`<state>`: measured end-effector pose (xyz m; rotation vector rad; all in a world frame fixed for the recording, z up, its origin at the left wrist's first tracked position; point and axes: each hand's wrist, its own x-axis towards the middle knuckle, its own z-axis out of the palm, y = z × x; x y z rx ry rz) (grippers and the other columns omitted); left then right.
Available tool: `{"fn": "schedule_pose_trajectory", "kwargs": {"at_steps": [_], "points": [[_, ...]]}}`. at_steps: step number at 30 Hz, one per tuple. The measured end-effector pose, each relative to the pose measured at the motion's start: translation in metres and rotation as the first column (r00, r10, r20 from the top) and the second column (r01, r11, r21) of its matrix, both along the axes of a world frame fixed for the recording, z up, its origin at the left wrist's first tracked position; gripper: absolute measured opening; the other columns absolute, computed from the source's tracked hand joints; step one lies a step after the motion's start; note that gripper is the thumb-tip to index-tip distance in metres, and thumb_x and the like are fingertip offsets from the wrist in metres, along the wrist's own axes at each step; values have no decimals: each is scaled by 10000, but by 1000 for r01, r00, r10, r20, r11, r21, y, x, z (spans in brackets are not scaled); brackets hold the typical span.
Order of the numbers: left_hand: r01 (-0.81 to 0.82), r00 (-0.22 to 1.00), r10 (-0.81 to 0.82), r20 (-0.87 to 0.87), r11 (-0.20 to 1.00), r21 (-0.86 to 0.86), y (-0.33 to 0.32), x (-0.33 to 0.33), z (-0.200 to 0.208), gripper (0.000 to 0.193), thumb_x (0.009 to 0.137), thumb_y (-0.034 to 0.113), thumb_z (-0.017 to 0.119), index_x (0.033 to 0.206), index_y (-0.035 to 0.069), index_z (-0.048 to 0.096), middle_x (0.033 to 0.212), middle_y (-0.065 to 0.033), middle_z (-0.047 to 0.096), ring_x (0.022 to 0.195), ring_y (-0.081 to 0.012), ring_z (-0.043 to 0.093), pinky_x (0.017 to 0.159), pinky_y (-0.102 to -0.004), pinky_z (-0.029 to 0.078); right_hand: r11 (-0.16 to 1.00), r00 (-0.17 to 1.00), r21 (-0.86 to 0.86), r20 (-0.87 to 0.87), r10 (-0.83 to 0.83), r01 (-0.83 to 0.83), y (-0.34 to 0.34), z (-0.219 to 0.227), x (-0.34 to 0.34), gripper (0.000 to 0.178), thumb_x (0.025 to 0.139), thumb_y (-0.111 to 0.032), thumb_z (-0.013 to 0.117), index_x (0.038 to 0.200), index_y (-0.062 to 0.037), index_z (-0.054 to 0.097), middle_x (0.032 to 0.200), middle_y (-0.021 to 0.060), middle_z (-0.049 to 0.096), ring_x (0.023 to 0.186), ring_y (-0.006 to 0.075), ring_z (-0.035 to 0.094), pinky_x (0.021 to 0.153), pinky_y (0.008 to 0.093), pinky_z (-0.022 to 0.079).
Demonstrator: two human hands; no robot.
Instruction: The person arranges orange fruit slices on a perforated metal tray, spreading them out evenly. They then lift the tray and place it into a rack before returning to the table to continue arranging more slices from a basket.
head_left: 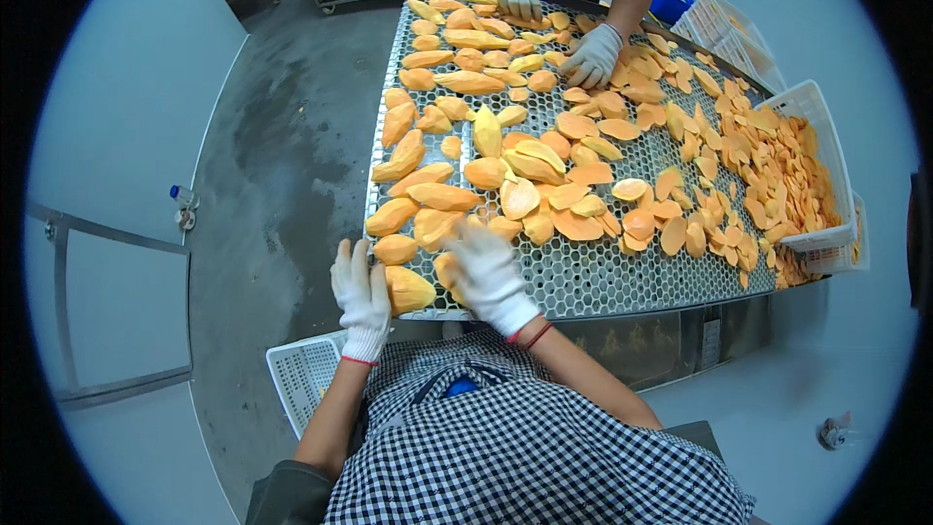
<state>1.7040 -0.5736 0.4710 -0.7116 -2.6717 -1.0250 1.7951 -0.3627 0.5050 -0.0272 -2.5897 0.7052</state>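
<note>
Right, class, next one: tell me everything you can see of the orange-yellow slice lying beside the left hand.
The orange-yellow slice is broad and unevenly oval, narrowing toward the right, with smooth-looking flesh and no peel visible. It lies on the honeycomb mesh, near its front left corner. The gloved left hand is at the slice's left edge, its fingers seemingly touching it; the blurred right hand is apart from it, to the right. Its underside is hidden.

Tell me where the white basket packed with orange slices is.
In the head view, the white basket is at the right end of the honeycomb table, with loose orange slices spread to its left.
</note>
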Motion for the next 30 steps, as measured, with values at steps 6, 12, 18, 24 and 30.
{"fn": "schedule_pose_trajectory", "kwargs": {"at_steps": [6, 12, 18, 24, 30], "points": [[385, 908, -403, -117, 910, -152, 76, 9, 55, 575, 838, 233, 682, 1366, 68, 528, 1461, -274, 387, 1375, -455, 335, 1154, -558, 228, 939, 875, 194, 348, -337, 284, 121, -13, -4, 483, 826, -279, 699, 1269, -123, 584, 1268, 135, 564, 1130, 332, 565, 973, 465, 427], [441, 819, -570, -64, 698, -565, 131, -30, 26, 582, 896, 419, 610, 1389, 122, 520, 1487, -246, 384, 1409, -425, 307, 1151, -654, 147, 971, 938, 221, 311, -155, 87, 103, -20, 9, 493, 762, -319, 759, 1200, -150, 613, 1327, 52, 567, 1171, 290, 545, 1034, 443, 400], [425, 835, -550, -5, 649, -631, 128, -36, 22, 557, 877, 355, 651, 1373, 133, 525, 1471, -234, 403, 1408, -415, 305, 1154, -645, 134, 965, 827, 249, 523, -206, 83, 100, 1, 47, 413, 800, -357, 736, 1148, -162, 630, 1262, 39, 604, 1126, 256, 562, 976, 395, 420], [666, 674, -729, 121, 527, -528, 121, 21, 47, 861, 774, 572, 717, 1432, 86, 450, 1502, -246, 340, 1449, -433, 235, 1178, -640, 114, 910, 968, 403, 175, -182, 98, 99, -9, 52, 445, 803, -274, 717, 1217, -144, 615, 1196, 67, 632, 1132, 264, 580, 1002, 405, 426], [680, 637, -757, 147, 461, -570, 115, 37, 24, 898, 780, 601, 700, 1463, 97, 407, 1491, -223, 370, 1445, -410, 257, 1174, -642, 125, 989, 949, -139, 316, 2, 44, 120, -12, 43, 414, 848, -221, 718, 1221, -79, 607, 1075, 159, 683, 1040, 351, 638, 937, 416, 493]]}}
